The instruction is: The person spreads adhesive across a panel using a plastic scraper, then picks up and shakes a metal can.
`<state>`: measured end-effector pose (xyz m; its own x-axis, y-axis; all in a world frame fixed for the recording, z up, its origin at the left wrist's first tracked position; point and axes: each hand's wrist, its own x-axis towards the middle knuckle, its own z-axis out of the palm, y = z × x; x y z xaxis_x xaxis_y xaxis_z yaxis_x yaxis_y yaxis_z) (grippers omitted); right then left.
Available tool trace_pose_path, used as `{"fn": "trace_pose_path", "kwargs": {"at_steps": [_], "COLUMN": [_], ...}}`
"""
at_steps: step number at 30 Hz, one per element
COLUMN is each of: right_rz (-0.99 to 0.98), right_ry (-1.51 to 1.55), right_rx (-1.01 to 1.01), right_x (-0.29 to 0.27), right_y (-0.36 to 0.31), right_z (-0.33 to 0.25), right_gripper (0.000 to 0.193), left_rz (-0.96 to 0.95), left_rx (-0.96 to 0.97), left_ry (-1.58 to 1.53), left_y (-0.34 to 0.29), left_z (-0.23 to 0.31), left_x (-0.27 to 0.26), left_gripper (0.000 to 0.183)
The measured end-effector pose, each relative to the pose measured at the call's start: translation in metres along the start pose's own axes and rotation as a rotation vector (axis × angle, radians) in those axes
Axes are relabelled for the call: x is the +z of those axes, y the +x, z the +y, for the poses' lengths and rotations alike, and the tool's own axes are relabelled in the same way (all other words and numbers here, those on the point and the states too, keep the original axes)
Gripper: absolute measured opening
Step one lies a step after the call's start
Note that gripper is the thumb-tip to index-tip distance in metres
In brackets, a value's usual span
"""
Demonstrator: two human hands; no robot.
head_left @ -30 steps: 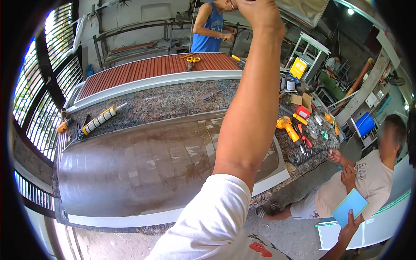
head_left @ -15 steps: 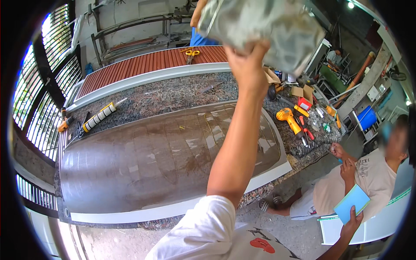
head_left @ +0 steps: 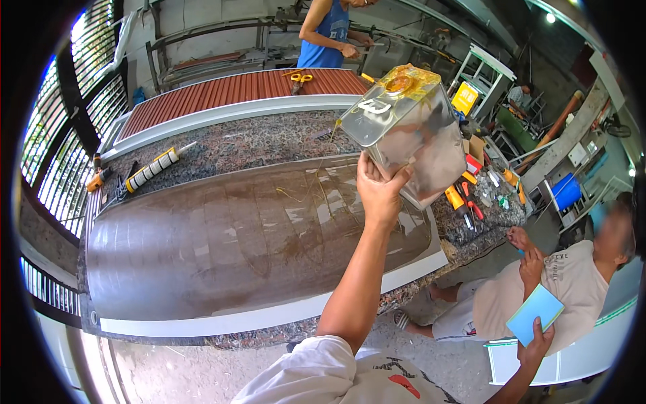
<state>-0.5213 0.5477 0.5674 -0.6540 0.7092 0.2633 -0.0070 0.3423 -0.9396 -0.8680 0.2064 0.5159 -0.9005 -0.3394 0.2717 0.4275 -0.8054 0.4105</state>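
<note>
My left hand (head_left: pixel 382 194) grips a square metal tin (head_left: pixel 431 151) by its lower edge, holding it tilted above the bench. Amber glue-like liquid coats its top, and a thin yellow strand hangs at its near left edge. Below lies a large brownish sheet (head_left: pixel 202 249) with a glossy, wet-looking surface and thin amber trails towards its right half. Off to the right, my right hand (head_left: pixel 538 342) is closed on a thin light-blue rectangular plate (head_left: pixel 535 315), held clear of the bench.
A caulking gun (head_left: pixel 153 170) and a drill (head_left: pixel 97 178) lie on the left. Yellow scissors (head_left: pixel 300 81) rest on a red-brown slatted panel (head_left: pixel 222 101). Hand tools (head_left: pixel 461 205) crowd the right end. One person (head_left: pixel 552 289) stands at right, another in blue (head_left: pixel 326 37) beyond.
My left hand has brought the tin down and turned it, so its glue-covered top now shows. A new amber strand lies on the sheet. My right hand still holds the blue plate.
</note>
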Motion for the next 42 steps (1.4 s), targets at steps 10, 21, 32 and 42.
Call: {"fn": "trace_pose_path", "kwargs": {"at_steps": [10,21,32,42], "right_rz": [-0.008,-0.067,-0.801,-1.144], "right_ry": [-0.021,0.186,-0.947,-1.667], "right_rx": [-0.036,-0.031,-1.203,-0.841], "right_x": [0.021,0.068,0.324,0.499], "right_y": [-0.004,-0.004,0.027,0.013], "right_z": [-0.018,-0.067,-0.308,-0.284], "right_gripper": [0.047,0.043,0.039,0.024], "left_rz": [0.056,0.061,0.003,-0.009], "left_rx": [-0.135,-0.284,-0.307,-0.282], "left_ry": [-0.109,-0.156,-0.097,-0.122], "left_y": [-0.021,-0.07,-0.077,-0.07], "left_z": [-0.012,-0.033,-0.042,-0.041], "left_x": [-0.01,-0.017,-0.015,-0.014], "left_gripper": [0.067,0.053,0.058,0.062]}}
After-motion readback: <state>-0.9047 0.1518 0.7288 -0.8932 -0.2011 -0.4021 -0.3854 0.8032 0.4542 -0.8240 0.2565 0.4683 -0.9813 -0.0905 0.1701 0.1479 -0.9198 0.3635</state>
